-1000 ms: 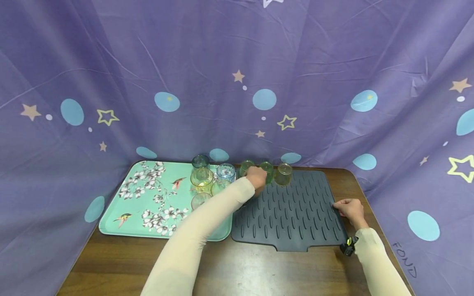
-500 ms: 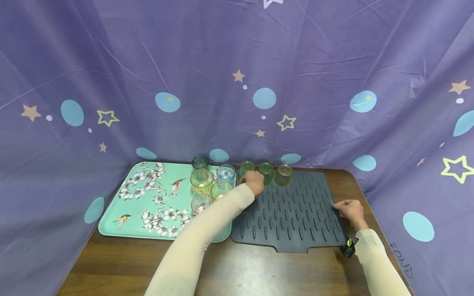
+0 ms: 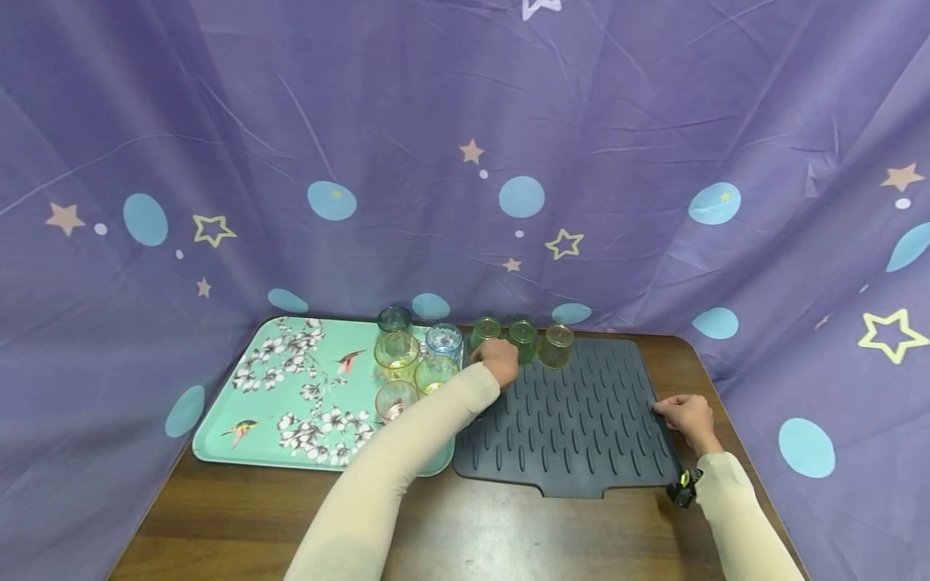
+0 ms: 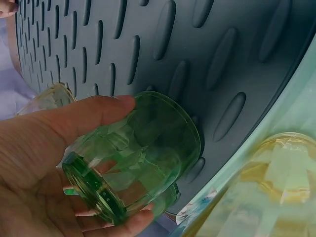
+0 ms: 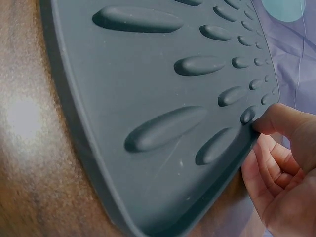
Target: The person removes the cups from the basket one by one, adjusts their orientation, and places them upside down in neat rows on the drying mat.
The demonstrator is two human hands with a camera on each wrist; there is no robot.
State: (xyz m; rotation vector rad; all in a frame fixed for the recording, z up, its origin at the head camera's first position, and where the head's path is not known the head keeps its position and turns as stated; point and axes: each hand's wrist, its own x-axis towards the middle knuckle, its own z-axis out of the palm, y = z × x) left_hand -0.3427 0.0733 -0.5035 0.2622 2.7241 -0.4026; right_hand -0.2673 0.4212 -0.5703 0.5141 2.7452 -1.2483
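Note:
In the left wrist view my left hand [image 4: 34,148] grips a green glass [image 4: 143,148], thumb on one side and fingers around the other. Its rim faces the ribbed mat and its base points back at the palm. From the head view, the left hand [image 3: 497,361] is at the mat's left part and hides this glass. Just beyond it, three greenish and yellowish glasses stand upside down along the back: one [image 3: 485,329], another [image 3: 522,343], a third [image 3: 556,347]. My right hand [image 3: 689,420] pinches the right edge of the dark mat [image 5: 143,84] between thumb and fingers.
Left of the mat lies a mint floral tray [image 3: 211,444]. Several upright glasses crowd its right side, among them a dark teal one [image 3: 395,319], a blue one [image 3: 444,340], a yellow one [image 3: 396,355] and a pink one [image 3: 395,401]. A purple curtain [image 3: 407,105] hangs behind the wooden table [image 3: 501,537].
My left hand has shifted slightly toward me and left from the back-row glasses, then stayed nearly still. The right hand keeps its hold on the mat's edge.

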